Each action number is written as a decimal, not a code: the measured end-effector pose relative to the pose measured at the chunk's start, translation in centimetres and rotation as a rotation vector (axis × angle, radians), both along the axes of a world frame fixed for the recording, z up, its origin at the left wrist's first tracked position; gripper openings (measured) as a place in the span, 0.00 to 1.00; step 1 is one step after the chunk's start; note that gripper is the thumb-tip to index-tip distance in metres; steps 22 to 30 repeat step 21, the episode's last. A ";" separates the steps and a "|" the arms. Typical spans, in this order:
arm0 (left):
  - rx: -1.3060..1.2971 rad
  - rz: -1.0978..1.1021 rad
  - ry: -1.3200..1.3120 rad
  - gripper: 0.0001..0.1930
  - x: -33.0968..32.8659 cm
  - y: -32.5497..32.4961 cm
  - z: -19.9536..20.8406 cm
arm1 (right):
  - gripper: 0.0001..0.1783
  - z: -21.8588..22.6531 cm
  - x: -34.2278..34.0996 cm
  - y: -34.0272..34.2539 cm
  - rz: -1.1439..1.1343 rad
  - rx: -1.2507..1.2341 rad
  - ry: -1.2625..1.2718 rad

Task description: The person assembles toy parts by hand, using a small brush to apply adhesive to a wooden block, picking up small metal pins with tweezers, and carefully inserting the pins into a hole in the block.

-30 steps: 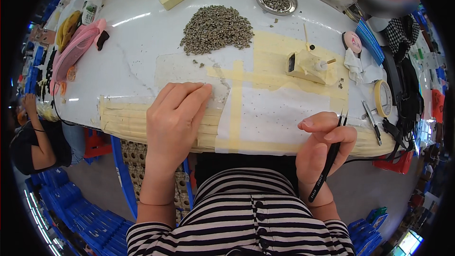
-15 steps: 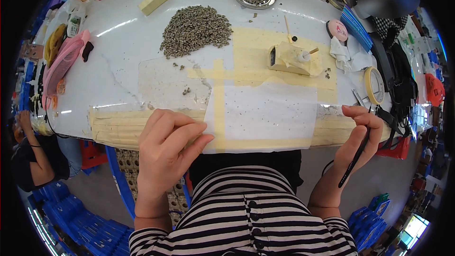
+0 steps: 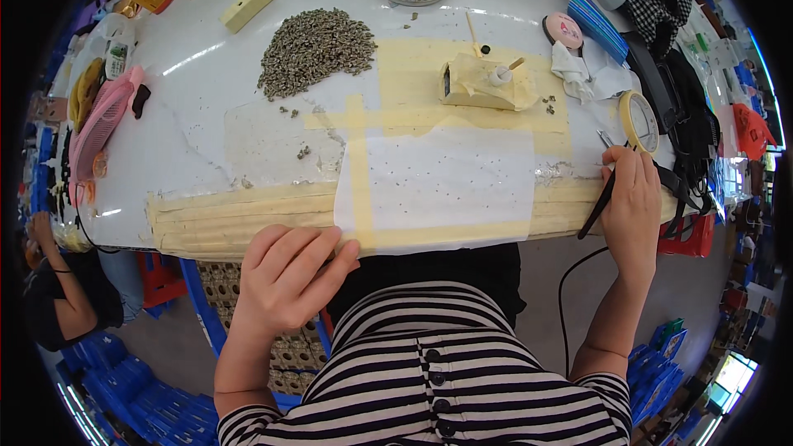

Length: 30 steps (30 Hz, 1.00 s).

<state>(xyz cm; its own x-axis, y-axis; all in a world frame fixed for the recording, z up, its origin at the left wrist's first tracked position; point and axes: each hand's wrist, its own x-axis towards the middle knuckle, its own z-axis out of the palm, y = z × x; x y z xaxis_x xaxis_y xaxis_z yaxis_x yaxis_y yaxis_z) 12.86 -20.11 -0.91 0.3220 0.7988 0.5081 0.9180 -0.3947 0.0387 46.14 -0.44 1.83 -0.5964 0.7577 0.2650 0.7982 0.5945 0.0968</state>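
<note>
My left hand rests at the table's front edge by the lower left corner of a white paper sheet. Its fingers are loosely bent and slightly apart, with nothing visible in them. Tiny specks, some shiny, lie scattered over the sheet, which yellow masking tape borders on the left and along the front. To the right of the sheet, my right hand is closed around a slim black pen-like tool, whose lower end points down toward the table edge. The fingers hide its upper part.
Behind the sheet stand a taped block with a small white nozzle and a heap of small metal parts. A round metal dish holds more. A tape roll lies beyond my right hand; a pink mesh basket is far left.
My right hand has turned over and moved forward toward the tape roll, keeping the black tool. My left hand's pinch has loosened, and it has dropped slightly. The view has shifted a little.
</note>
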 end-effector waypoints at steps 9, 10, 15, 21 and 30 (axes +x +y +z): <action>0.129 -0.041 0.023 0.07 0.0 -0.1 -1.2 | 0.17 1.0 -0.1 -0.2 0.036 0.052 -0.042; 0.155 -0.046 0.029 0.07 0.1 -0.1 -1.5 | 0.18 1.1 -0.2 -0.5 0.060 0.086 -0.011; 0.171 -0.067 0.050 0.07 -0.2 0.2 -1.3 | 0.12 1.7 -1.1 -3.3 0.331 -0.085 0.224; 0.101 0.001 -0.078 0.10 -0.4 0.9 -1.0 | 0.13 0.3 -2.8 -5.1 0.556 -0.201 0.330; 0.101 0.001 -0.078 0.10 -0.4 0.9 -1.0 | 0.13 0.3 -2.8 -5.1 0.556 -0.201 0.330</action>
